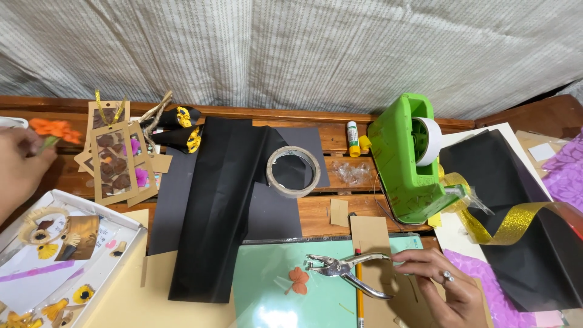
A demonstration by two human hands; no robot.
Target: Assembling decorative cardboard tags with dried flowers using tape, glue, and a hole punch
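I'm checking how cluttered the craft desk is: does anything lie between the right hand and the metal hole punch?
Nothing visible does. The right hand already has its fingertips at the handles of the hole punch, which lies over a pencil on the green mat.

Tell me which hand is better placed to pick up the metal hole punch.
Right. The right hand rests on the mat with its fingertips at the hole punch handles. The left hand is far off at the table's left edge, holding an orange flower.
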